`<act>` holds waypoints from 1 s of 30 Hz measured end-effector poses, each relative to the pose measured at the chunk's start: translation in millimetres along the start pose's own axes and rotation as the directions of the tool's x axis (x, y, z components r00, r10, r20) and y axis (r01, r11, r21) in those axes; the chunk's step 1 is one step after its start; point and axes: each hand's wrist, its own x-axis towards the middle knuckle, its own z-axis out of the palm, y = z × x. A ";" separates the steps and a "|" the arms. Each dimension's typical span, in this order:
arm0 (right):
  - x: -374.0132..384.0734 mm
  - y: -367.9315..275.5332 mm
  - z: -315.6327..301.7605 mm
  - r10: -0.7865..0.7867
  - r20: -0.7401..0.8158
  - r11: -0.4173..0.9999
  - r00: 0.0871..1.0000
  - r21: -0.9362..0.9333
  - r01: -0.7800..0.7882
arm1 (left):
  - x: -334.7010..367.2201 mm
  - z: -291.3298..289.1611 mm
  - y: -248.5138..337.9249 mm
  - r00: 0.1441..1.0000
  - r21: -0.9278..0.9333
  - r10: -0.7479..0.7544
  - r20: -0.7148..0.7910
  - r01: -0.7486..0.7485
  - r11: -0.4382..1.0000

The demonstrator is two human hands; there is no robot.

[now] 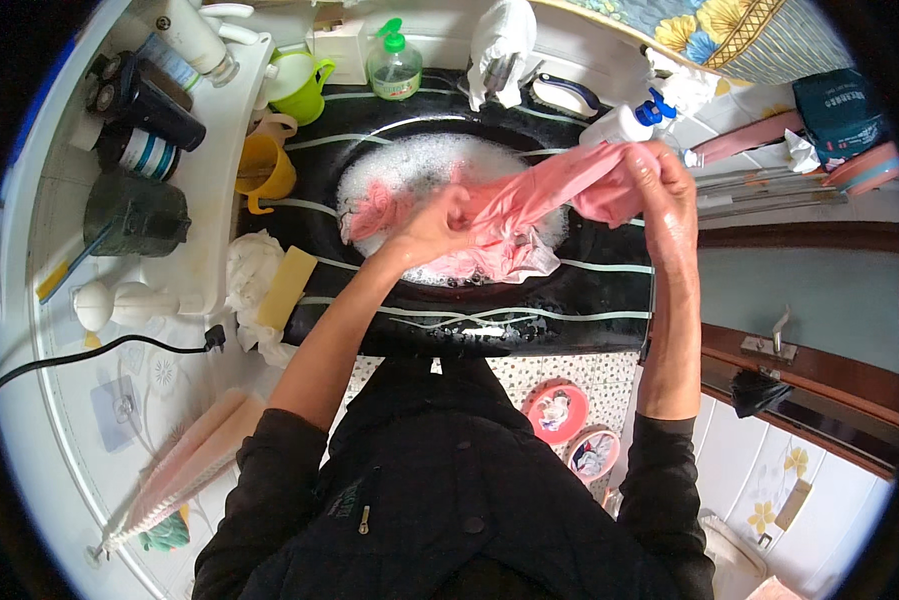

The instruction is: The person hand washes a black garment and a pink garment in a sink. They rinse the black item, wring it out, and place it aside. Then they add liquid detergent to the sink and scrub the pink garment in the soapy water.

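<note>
A wet pink garment (514, 200) lies partly in the suds of a round sink (439, 290), and one end of it is lifted out to the right. My right hand (664, 190) grips that raised end, holding it above the counter's right side. Over the middle of the sink, my left hand (431, 232) is closed on a fold of the same cloth, its thumb upward. White foam (409, 155) surrounds the part of the garment still in the basin. Whatever lies under the foam is hidden.
Behind the sink stand a green pump bottle (395, 72), a scrub brush (565, 95) and a white bottle with a blue pump (624, 125). Yellow (266, 168) and green (301, 88) cups stand left. Pink basins (556, 412) with cloths sit on the floor.
</note>
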 end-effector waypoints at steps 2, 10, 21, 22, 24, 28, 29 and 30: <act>4.6 -10.5 4.7 -0.137 -0.054 0.990 0.989 0.034 0.139 | -4.0 9.6 -21.5 0.997 0.056 0.023 0.080 -0.027 0.998; 10.0 -11.0 -5.3 -0.090 -0.191 0.996 0.978 -0.003 0.091 | -5.5 -27.5 26.1 0.998 0.402 -0.040 -0.056 0.059 0.914; -9.7 138.9 41.6 0.016 0.077 0.889 0.997 -0.458 0.021 | -8.3 -66.1 128.8 0.936 -0.749 -0.299 -0.187 0.062 0.660; -28.1 131.5 53.3 0.154 0.224 0.978 0.962 -0.170 -0.117 | -9.2 -60.7 147.6 0.906 -0.799 -0.338 -0.255 -0.001 0.602; -63.6 174.7 72.8 0.026 0.309 0.999 0.951 -0.037 -0.016 | -6.4 -61.9 158.5 0.951 -0.817 -0.237 -0.197 -0.025 0.576; -92.9 181.0 80.9 -0.059 0.306 0.680 0.950 -0.685 0.263 | -4.4 -56.4 207.5 0.934 -0.786 -0.199 -0.296 -0.120 0.607; -89.7 183.2 76.6 0.025 0.312 0.679 0.950 -0.702 0.213 | -4.7 -56.7 217.4 0.920 -0.764 -0.197 -0.338 -0.145 0.629; -85.7 184.8 71.7 0.109 0.315 0.673 0.943 -0.721 0.163 | -3.9 -63.1 220.1 0.932 -0.729 -0.113 -0.346 -0.191 0.657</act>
